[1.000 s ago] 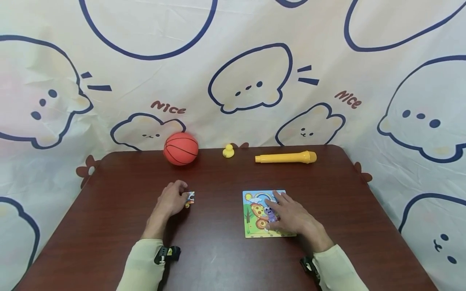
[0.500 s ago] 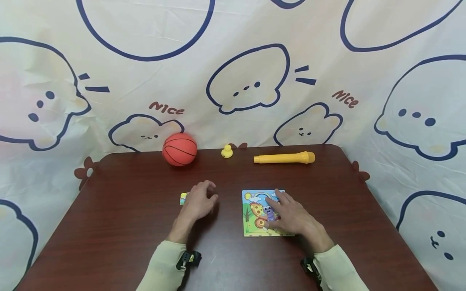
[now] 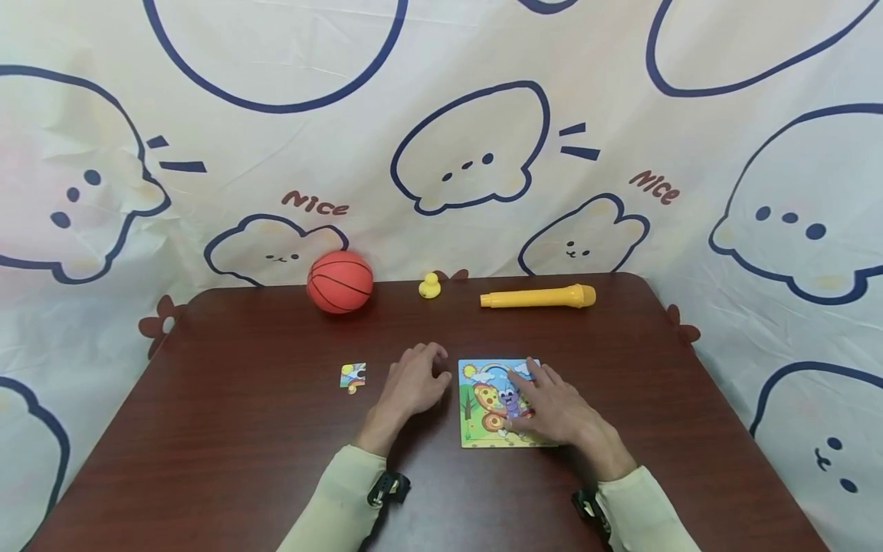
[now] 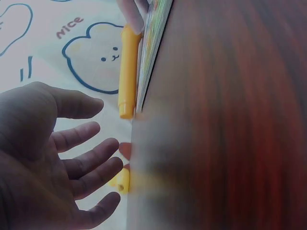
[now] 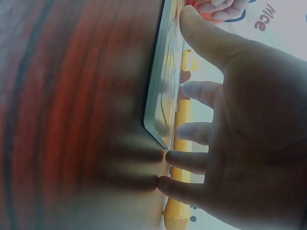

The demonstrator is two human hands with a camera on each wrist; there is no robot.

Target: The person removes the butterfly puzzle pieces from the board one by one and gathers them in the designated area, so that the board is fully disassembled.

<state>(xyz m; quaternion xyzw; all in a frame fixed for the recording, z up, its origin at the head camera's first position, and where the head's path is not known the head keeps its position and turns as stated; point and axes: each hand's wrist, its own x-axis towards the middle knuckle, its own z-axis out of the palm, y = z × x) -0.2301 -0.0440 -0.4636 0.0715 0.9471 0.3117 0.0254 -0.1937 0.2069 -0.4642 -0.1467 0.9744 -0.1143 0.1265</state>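
Note:
A square picture puzzle (image 3: 479,425) of a butterfly scene lies flat on the table. Spread across its right side is my right hand (image 3: 555,406), its fingers nearly straight; in the right wrist view the thumb (image 5: 201,28) reaches over the board's top. My left hand (image 3: 414,383) hovers just left of the puzzle, its fingers loosely bent and holding nothing, as the left wrist view (image 4: 62,158) also shows. Apart from both hands, a single loose puzzle piece (image 3: 352,375) with a sun and rainbow print rests on the table farther left.
Along the table's back edge stand a red toy basketball (image 3: 340,281), a small yellow duck (image 3: 429,286) and a yellow toy microphone (image 3: 538,297). Behind the brown table (image 3: 207,429) hangs a printed cloth (image 3: 455,46).
My left hand has let go of the puzzle piece and moved right, toward the puzzle. The piece stays behind on the table. My right hand has barely moved.

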